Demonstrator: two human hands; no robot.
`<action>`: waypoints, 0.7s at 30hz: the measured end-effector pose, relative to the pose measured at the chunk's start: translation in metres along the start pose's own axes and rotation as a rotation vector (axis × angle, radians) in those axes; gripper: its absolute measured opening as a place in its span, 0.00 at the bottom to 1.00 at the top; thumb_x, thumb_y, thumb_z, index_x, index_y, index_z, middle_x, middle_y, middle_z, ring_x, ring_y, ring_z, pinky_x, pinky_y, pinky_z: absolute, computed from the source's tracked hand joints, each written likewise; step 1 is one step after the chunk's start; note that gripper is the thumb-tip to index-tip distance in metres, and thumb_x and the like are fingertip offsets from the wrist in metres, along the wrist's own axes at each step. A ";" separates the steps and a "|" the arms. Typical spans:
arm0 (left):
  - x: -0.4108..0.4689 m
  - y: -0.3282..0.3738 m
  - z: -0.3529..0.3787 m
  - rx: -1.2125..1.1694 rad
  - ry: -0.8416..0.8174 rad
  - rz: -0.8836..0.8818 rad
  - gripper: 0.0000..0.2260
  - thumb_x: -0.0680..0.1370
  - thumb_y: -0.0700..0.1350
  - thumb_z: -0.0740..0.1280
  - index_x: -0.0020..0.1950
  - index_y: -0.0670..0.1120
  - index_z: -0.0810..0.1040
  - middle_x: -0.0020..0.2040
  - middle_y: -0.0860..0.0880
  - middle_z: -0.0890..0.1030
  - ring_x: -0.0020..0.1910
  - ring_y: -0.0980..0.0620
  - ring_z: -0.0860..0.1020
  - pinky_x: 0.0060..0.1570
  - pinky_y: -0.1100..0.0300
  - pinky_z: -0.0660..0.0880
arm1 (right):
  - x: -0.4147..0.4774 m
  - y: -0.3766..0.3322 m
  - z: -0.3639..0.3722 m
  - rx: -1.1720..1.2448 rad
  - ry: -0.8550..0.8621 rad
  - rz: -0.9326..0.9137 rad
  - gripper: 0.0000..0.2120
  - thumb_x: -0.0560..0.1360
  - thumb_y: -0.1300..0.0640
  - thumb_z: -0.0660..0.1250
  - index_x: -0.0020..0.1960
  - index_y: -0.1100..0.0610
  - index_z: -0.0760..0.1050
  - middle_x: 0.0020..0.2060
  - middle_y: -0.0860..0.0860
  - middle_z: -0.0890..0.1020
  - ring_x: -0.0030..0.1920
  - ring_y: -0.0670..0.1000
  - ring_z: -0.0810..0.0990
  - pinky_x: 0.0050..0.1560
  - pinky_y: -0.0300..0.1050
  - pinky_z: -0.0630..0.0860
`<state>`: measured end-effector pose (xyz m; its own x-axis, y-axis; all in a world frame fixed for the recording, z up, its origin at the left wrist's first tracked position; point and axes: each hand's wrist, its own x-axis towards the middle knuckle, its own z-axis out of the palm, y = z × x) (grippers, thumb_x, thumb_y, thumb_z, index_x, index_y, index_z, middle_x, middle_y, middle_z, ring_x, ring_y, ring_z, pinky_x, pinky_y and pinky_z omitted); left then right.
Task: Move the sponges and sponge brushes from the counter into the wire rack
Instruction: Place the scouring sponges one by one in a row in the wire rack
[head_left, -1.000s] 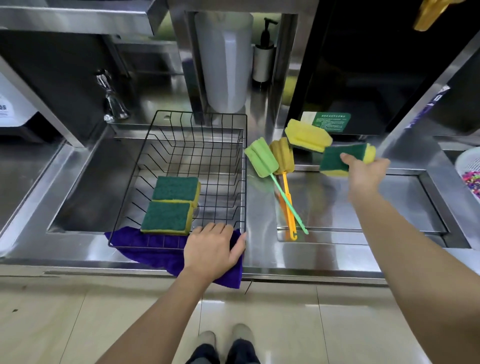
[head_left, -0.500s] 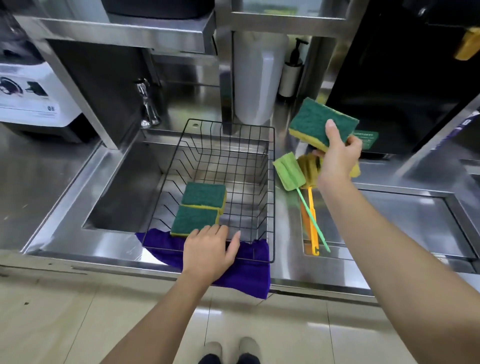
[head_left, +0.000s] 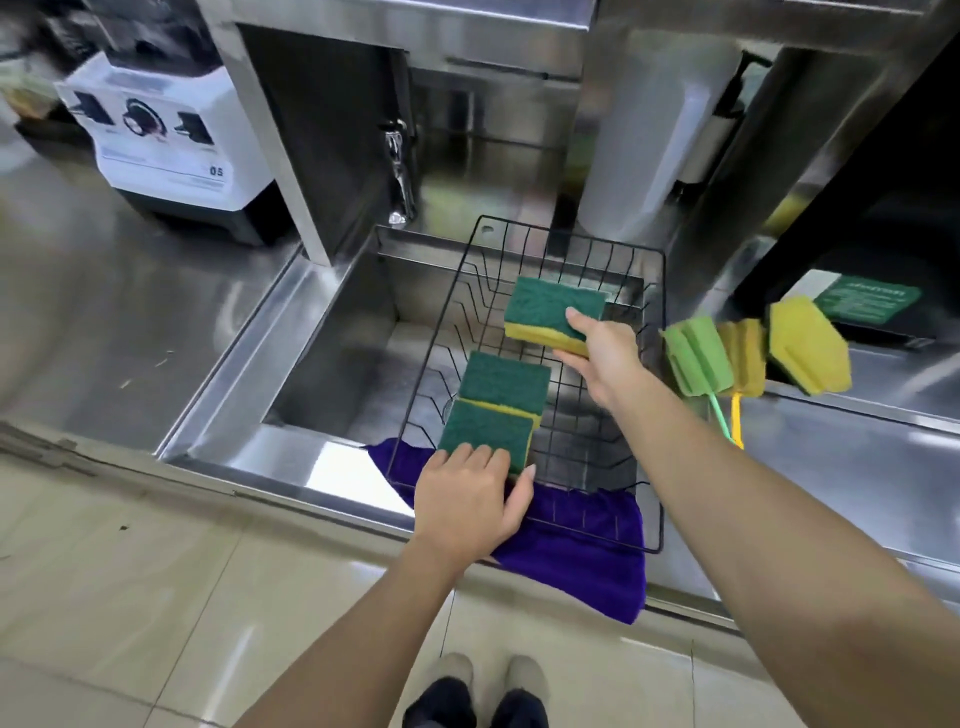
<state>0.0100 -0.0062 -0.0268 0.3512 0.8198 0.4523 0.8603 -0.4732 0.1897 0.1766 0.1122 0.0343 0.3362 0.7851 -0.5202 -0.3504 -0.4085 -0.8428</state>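
My right hand (head_left: 602, 358) grips a green-and-yellow sponge (head_left: 545, 312) and holds it over the far part of the black wire rack (head_left: 655, 415). Two more green-topped sponges (head_left: 501, 384) (head_left: 483, 428) lie side by side inside the rack. My left hand (head_left: 467, 499) rests flat on the rack's near rim, fingers spread, holding nothing. On the counter to the right of the rack lie a green sponge brush (head_left: 696, 356), an orange-yellow sponge brush (head_left: 745, 356) and a yellow sponge (head_left: 808, 345).
The rack sits across a steel sink (head_left: 332, 353) on a purple cloth (head_left: 582, 551). A faucet (head_left: 397, 171) stands behind the sink. A white blender base (head_left: 166, 140) is on the left counter. A white cylinder (head_left: 644, 135) stands behind the rack.
My right hand has carried the green-and-yellow sponge from the counter on the right, leftward and down over the rack. My left hand has stayed on the rack's near rim.
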 end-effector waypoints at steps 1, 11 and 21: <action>0.000 0.000 0.000 0.000 -0.002 -0.001 0.18 0.76 0.53 0.60 0.30 0.45 0.73 0.27 0.48 0.74 0.27 0.47 0.72 0.29 0.58 0.66 | 0.003 0.003 0.004 -0.045 0.008 0.003 0.20 0.76 0.61 0.66 0.65 0.66 0.67 0.58 0.57 0.75 0.53 0.55 0.77 0.61 0.52 0.77; -0.002 0.000 0.003 0.006 0.000 -0.007 0.17 0.76 0.53 0.60 0.31 0.45 0.73 0.28 0.48 0.74 0.28 0.47 0.72 0.30 0.57 0.66 | 0.028 0.029 0.020 -0.435 0.103 -0.016 0.22 0.77 0.53 0.64 0.65 0.65 0.67 0.58 0.57 0.75 0.52 0.54 0.72 0.50 0.45 0.66; -0.004 -0.001 0.006 0.021 0.026 0.023 0.17 0.76 0.52 0.59 0.31 0.45 0.72 0.27 0.49 0.73 0.28 0.47 0.70 0.29 0.57 0.65 | 0.027 0.031 0.019 -0.914 0.091 -0.083 0.23 0.74 0.45 0.66 0.58 0.63 0.74 0.59 0.59 0.79 0.60 0.62 0.76 0.60 0.56 0.74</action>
<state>0.0097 -0.0066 -0.0340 0.3618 0.8000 0.4787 0.8596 -0.4850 0.1609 0.1586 0.1295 -0.0035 0.4105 0.8042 -0.4297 0.4916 -0.5921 -0.6385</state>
